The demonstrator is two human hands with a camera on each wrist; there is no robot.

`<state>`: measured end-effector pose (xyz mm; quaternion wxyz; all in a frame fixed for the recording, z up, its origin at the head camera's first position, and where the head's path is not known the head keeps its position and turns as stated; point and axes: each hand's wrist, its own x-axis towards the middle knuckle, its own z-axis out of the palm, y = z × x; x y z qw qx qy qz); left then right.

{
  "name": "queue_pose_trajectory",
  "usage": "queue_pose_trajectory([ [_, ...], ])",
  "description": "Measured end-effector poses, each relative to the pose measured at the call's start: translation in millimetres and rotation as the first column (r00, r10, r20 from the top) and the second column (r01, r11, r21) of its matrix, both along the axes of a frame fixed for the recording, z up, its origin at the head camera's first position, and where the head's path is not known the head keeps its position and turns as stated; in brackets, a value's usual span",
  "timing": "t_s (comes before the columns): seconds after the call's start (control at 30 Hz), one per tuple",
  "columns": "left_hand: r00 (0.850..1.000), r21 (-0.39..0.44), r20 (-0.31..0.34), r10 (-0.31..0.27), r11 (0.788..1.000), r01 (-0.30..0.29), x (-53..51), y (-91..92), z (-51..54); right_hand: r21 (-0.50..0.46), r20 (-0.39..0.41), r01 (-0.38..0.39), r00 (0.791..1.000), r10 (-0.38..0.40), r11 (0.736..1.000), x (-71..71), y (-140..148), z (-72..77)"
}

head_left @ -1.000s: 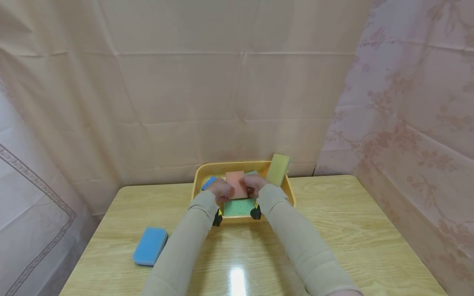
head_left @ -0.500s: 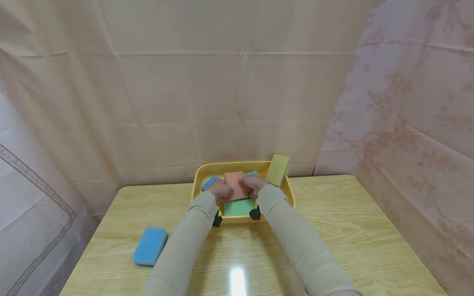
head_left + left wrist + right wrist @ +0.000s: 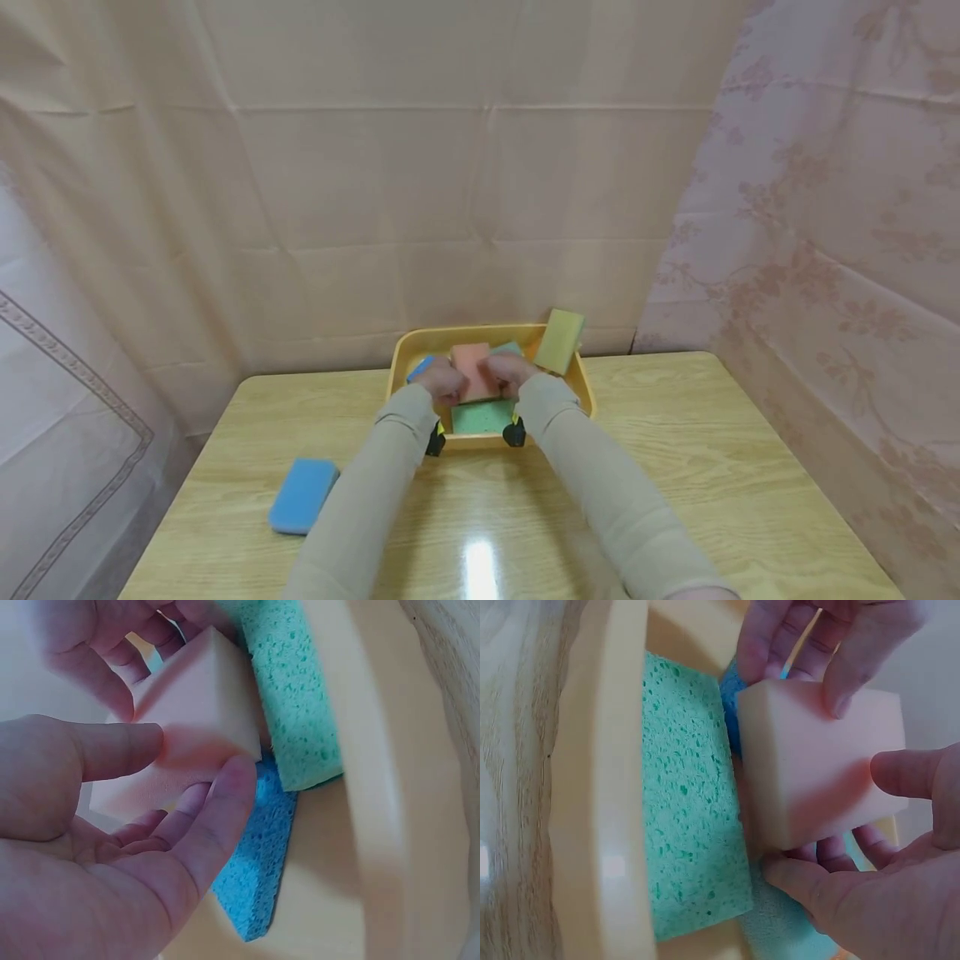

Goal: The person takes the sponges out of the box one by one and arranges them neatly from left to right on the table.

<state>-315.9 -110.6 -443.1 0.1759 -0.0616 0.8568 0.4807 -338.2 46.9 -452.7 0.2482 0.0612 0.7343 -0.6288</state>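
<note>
A pink sponge [image 3: 474,372] is held between both hands above the yellow tub [image 3: 420,340]. My left hand [image 3: 441,380] pinches its left side, thumb on the upper face and fingers beneath, as the left wrist view shows. On the other side my right hand [image 3: 510,371] grips it the same way, with the thumb [image 3: 904,774] on top. Under and in front of it lies a green porous sponge [image 3: 694,802] along the near wall. A blue sponge [image 3: 259,847] lies partly hidden at the left. Beneath the right hand another greenish sponge [image 3: 787,922] shows in part.
A yellow sponge [image 3: 560,341] leans over the tub's back right corner. On the wooden table [image 3: 712,467], a light blue sponge [image 3: 303,496] lies left of the left forearm. A beige cloth [image 3: 360,183] hangs behind the table, with a patterned cloth [image 3: 825,275] at the right.
The pink sponge has tilted and shifted slightly left in both hands. The hands stay almost in place, and the head view has shifted a little.
</note>
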Motion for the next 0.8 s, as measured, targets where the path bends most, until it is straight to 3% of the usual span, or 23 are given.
queue_pose_trajectory([
  [0.2, 0.998, 0.013, -0.035, -0.043, 0.999, 0.043, 10.1, -5.1, 15.0, -0.041, -0.001, 0.002, 1.0, -0.002, 0.999, 2.5, 1.7, 7.6],
  [0.33, 0.998, 0.03, -0.038, -0.05, 0.998, 0.052, 13.3, -8.8, 19.9, 0.007, -0.042, -0.056, 0.998, 0.056, 0.998, 2.5, 3.9, 12.8],
  [0.5, 0.996, 0.038, -0.052, -0.068, 0.997, 0.07, 11.4, -13.2, 23.4, 0.046, -0.058, -0.104, 0.993, 0.107, 0.994, 1.5, 6.9, 18.4],
  [0.63, 0.995, 0.091, -0.073, -0.071, 0.993, 0.077, 8.1, -16.2, 24.7, 0.058, -0.063, -0.111, 0.991, 0.115, 0.992, 1.5, 7.8, 21.7],
  [0.8, 0.996, 0.14, -0.053, -0.076, 0.987, 0.082, 2.4, -21.9, 23.5, 0.055, -0.078, -0.153, 0.985, 0.157, 0.987, 2.1, 8.9, 23.7],
])
